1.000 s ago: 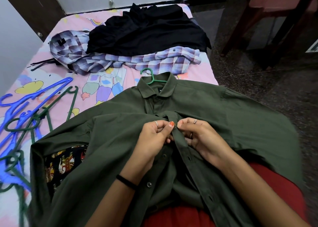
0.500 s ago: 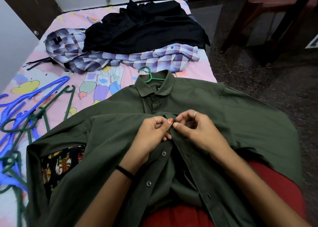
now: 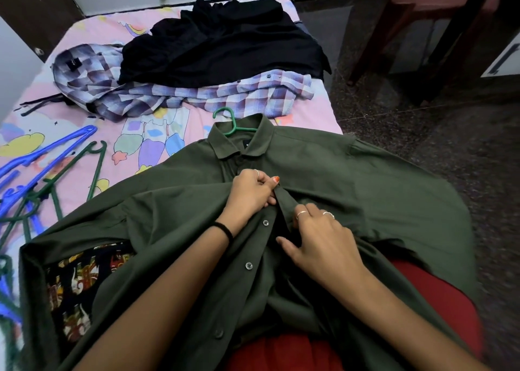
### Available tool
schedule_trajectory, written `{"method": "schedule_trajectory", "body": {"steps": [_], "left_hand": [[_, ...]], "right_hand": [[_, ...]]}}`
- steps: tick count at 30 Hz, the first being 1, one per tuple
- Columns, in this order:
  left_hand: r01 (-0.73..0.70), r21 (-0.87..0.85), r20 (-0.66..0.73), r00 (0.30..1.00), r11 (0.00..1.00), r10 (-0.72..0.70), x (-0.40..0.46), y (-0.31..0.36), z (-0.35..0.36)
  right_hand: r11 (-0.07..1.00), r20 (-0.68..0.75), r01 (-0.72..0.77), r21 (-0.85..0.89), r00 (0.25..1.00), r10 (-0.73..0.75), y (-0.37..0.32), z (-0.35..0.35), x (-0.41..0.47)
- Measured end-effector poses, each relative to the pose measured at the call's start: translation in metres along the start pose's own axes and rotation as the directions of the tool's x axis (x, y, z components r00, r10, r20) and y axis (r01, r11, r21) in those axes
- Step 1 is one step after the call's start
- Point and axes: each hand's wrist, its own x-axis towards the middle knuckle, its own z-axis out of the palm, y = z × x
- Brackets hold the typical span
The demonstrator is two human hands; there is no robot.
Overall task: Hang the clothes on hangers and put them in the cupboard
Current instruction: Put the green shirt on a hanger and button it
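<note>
A dark green shirt [image 3: 351, 190] lies spread over the bed's near end and my lap, with a green hanger [image 3: 233, 123] inside it, its hook sticking out past the collar. My left hand [image 3: 250, 193] pinches the button placket just below the collar. My right hand [image 3: 320, 241] sits lower on the placket, its fingers curled into the cloth at the front opening. A checked shirt [image 3: 197, 97] and a black garment [image 3: 222, 44] lie further up the bed.
Several blue and green hangers [image 3: 33, 179] are heaped at the bed's left side. A dark patterned cloth [image 3: 76, 289] shows under the green shirt's left sleeve. The pink bedsheet [image 3: 92, 27] ends at a dark stone floor [image 3: 450, 134] on the right, where wooden furniture legs [image 3: 374, 35] stand.
My right hand has slid down the placket, away from my left hand, to a lower spot. My left hand stays near the collar.
</note>
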Motion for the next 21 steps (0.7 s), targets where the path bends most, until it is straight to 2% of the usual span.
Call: {"method": "schedule_trajectory", "body": {"steps": [2,8,11,16,18,21], "left_hand": [[0.002,0.028,-0.018,1.000,1.000,-0.001,0.009,-0.003,0.002],[0.014,0.052,-0.096,0.995,0.999,-0.008,0.032,-0.015,0.006],[0.023,0.067,-0.104,0.994,0.997,-0.016,0.035,-0.024,0.008],[0.004,0.037,-0.015,1.000,0.999,-0.003,0.021,-0.027,-0.002],[-0.012,0.159,0.033,0.999,0.987,0.007,0.007,-0.027,-0.010],[-0.034,0.454,0.121,0.992,0.890,-0.024,-0.016,-0.038,-0.015]], "right_hand": [[0.999,0.040,-0.041,0.012,0.998,0.040,0.000,0.003,0.010],[0.995,0.017,-0.080,0.062,0.997,0.079,0.003,0.008,0.041],[0.959,0.129,-0.144,0.245,0.985,0.114,0.016,0.015,0.060],[0.801,0.347,-0.279,0.530,0.933,0.096,0.049,0.034,0.070],[0.736,0.372,-0.311,0.601,0.924,0.087,0.057,0.041,0.071],[0.684,0.380,-0.328,0.652,0.922,0.079,0.060,0.047,0.073]]}}
